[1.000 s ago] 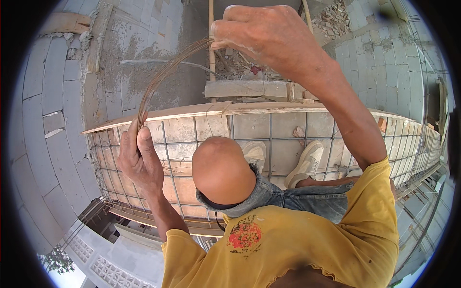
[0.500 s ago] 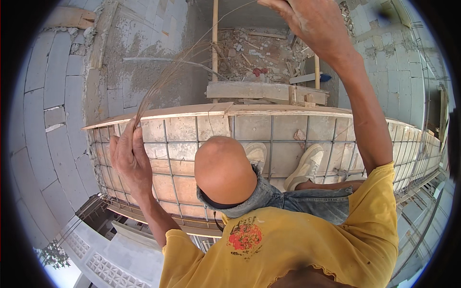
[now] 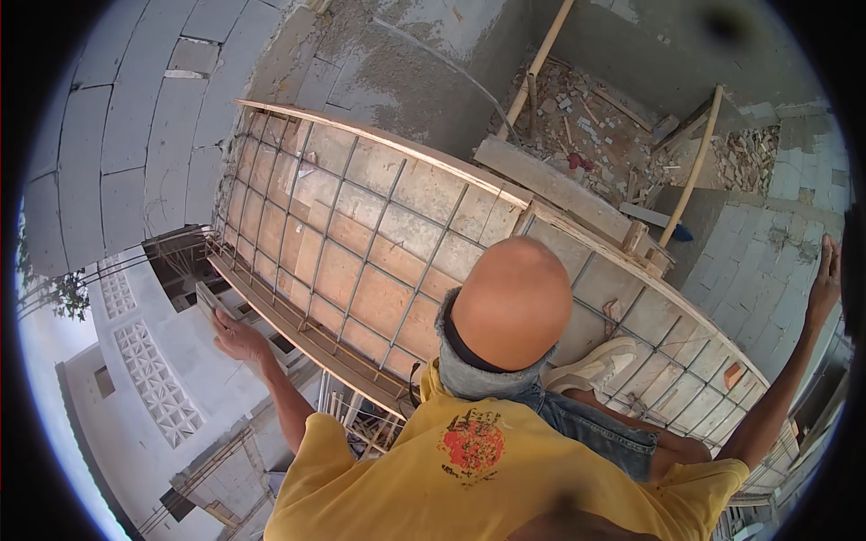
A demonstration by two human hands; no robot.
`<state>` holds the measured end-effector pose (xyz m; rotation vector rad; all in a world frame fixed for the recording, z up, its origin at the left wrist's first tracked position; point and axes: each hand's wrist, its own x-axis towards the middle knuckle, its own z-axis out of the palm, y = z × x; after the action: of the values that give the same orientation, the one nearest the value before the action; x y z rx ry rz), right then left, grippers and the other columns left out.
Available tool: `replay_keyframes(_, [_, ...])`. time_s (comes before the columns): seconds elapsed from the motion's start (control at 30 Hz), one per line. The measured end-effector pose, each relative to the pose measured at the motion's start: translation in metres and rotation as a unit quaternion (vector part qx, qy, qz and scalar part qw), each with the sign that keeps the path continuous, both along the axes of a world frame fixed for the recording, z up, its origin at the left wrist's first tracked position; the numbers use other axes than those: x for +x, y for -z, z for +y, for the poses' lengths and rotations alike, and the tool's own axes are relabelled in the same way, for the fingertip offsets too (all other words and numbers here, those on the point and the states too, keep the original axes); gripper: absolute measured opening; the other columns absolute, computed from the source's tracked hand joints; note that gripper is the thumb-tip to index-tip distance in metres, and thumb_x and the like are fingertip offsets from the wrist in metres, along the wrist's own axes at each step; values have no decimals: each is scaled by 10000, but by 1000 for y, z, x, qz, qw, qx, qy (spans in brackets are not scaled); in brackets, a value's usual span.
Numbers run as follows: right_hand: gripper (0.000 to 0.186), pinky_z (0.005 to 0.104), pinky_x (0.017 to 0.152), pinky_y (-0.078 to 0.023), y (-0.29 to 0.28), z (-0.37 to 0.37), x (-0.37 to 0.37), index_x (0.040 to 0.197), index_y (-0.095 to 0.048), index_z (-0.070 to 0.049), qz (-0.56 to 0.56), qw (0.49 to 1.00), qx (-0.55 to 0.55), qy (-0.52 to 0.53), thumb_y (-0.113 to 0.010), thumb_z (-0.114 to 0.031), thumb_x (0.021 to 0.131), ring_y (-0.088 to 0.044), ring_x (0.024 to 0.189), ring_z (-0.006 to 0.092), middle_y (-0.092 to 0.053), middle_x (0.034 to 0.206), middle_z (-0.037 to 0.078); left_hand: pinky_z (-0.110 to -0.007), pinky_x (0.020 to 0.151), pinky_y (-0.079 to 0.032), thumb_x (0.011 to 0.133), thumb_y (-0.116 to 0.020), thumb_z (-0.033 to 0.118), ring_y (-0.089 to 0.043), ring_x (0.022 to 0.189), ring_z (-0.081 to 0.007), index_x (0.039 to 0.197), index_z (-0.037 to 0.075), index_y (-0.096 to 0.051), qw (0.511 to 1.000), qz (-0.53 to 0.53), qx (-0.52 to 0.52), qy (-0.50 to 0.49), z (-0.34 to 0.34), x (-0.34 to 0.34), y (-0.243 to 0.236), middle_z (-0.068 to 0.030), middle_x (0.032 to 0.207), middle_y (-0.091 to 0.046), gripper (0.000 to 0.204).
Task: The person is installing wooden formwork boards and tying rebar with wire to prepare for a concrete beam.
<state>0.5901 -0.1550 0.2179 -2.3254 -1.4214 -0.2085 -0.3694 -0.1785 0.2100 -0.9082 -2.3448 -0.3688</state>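
My left hand (image 3: 239, 341) is stretched out to the left, past the edge of a wooden formwork trough (image 3: 361, 252). Its fingers are pinched around a bundle of thin tie wire (image 3: 152, 215), whose strands show only faintly against the block wall. Far to the right, my right hand (image 3: 824, 284) is raised near the picture's rim, fingers long and close together; any strand between them is too fine to make out. Between my arms, a steel rebar grid (image 3: 365, 260) lies in the trough. Neither hand touches the grid. My bent knee (image 3: 512, 302) hides part of it.
My shoe (image 3: 600, 362) stands among the bars. Beyond the trough's far edge board (image 3: 397, 149) lie a concrete beam (image 3: 559, 189), bamboo poles (image 3: 695, 171) and a lower floor with rubble (image 3: 586, 117). Grey block walls (image 3: 126, 126) rise at left and right.
My hands have moved widely apart, the left down and outward, the right far to the right. The view has turned and shifted left. The wire strand stretched between the hands no longer shows.
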Motion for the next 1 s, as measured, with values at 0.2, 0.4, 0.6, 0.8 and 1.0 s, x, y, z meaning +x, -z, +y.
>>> replay_keyframes(0.2, [208,361,956,-463,-37,43,-122,1108,-669,-25,-17,963,-138,-230,-550,-102,955,-624,1033,246,-672,1085,108,-421,838,-501,899,-575,433,-603,982,-308,1140,154,-690,910,-164,-382,8,-29,52,143,-111,1037,-689,386])
replay_keyframes(0.4, [204,341,624,-475,-70,68,-208,1013,-670,-23,-42,920,-40,-387,-681,-43,811,-597,729,230,-631,880,103,-412,764,-488,857,-665,416,-609,946,-285,1106,140,-685,908,-168,-282,260,25,133,152,-97,990,-612,372])
replay_keyframes(0.6, [170,342,490,-423,-52,98,-309,909,-668,-139,-16,868,20,-496,-723,-166,751,-536,599,182,-494,680,-3,-272,631,-427,940,-568,447,-501,705,-102,1197,50,-627,607,-562,-134,545,183,310,26,-83,1046,-683,477])
replay_keyframes(0.8, [176,335,635,-503,-4,147,-316,936,-685,-145,29,889,78,-451,-629,-290,853,-617,716,198,-643,817,-9,-231,622,-397,955,-571,400,-463,695,-60,1137,57,-674,413,-593,-332,606,206,400,-16,18,881,-695,401])
replay_keyframes(1.0, [309,379,791,-509,95,108,-255,1072,-696,-118,245,900,-170,-320,-604,-364,909,-639,834,216,-703,967,50,-341,777,-502,950,-565,378,-682,880,-248,1083,77,-706,609,-390,-318,613,212,324,89,-113,923,-719,358])
